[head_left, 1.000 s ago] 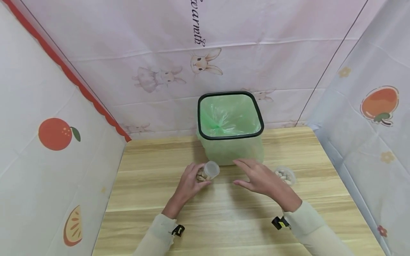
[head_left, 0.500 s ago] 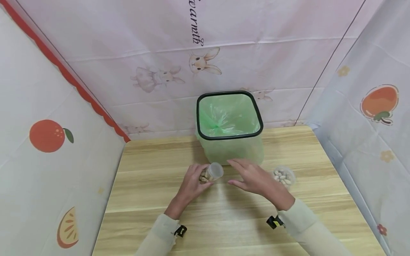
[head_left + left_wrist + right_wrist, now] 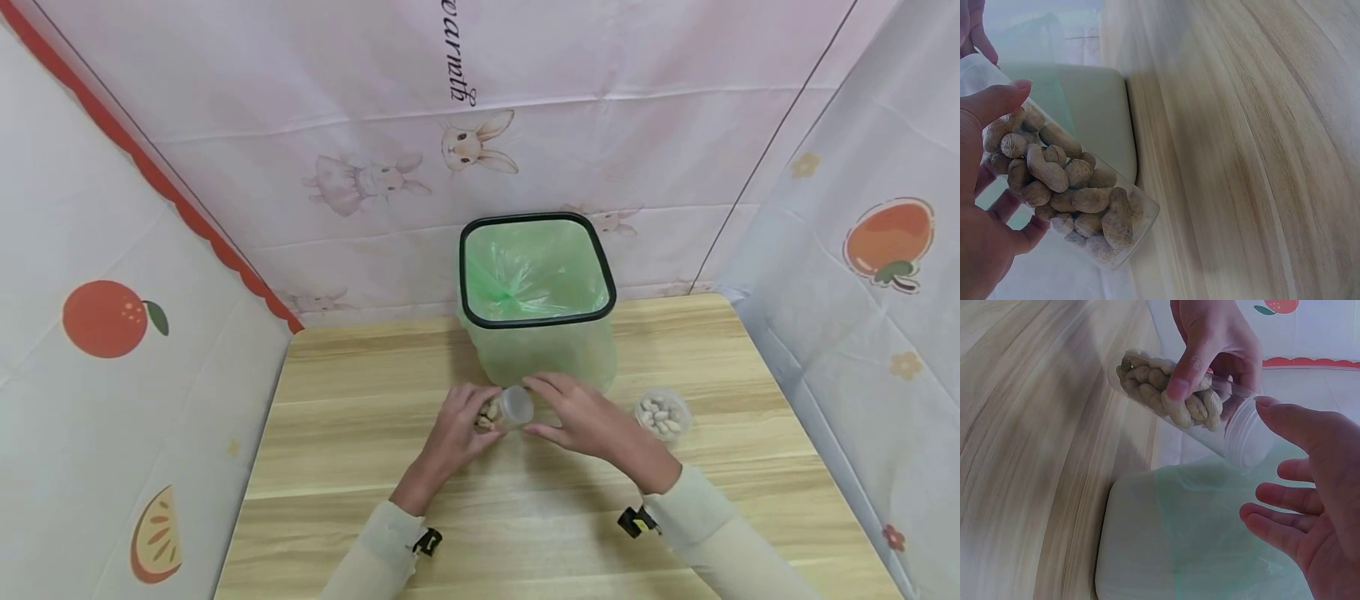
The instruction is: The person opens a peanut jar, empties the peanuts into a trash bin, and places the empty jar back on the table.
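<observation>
A clear jar of peanuts is held at a slant by the left hand, with thumb and fingers wrapped round it, just in front of the bin. A see-through lid is on the jar. The right hand is held with fingers apart and a little bent, its thumb by the lid; whether they touch cannot be told. The bin is lined with a green bag. Small white ovals are held in a round tub on the table. On the pink cloth, "armth" can be read sideways.
</observation>
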### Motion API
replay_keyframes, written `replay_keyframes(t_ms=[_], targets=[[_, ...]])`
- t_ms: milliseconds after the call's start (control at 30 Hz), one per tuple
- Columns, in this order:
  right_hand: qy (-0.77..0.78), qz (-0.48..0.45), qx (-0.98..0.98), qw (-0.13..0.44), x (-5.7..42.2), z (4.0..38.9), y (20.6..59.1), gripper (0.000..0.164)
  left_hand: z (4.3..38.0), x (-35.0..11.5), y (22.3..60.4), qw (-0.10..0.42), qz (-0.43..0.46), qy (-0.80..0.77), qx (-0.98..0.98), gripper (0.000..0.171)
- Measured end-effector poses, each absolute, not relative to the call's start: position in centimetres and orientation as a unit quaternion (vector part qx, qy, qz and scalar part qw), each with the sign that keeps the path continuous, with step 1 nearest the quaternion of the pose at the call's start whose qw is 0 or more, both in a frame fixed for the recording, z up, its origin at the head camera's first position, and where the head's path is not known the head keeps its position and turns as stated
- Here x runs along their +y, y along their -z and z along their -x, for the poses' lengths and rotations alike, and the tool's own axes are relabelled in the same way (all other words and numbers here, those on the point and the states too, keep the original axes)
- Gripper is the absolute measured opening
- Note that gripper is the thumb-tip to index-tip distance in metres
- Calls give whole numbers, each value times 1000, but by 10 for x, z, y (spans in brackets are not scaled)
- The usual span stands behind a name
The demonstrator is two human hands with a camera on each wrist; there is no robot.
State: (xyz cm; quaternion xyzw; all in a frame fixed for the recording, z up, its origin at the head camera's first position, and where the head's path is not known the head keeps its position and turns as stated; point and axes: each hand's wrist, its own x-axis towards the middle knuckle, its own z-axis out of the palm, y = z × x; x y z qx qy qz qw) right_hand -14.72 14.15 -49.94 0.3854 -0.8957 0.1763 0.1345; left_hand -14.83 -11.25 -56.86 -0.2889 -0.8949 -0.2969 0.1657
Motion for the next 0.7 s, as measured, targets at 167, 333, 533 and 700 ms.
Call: replay_keyframes(t_ms=[167,333,533,700], targets=[[-182,-380,-897,132,137,145,501,72,148,-110,569,179,298,283,-894,67],[-184,-375,-900,127,132,143,498,72,147,-109,568,190,306,268,-894,70],[-181,-372,-902,125,129,141,498,71,145,-106,568,187,313,258,-895,71],[-184,-372,-901,123,128,141,497,69,145,-105,566,192,315,252,-895,72]])
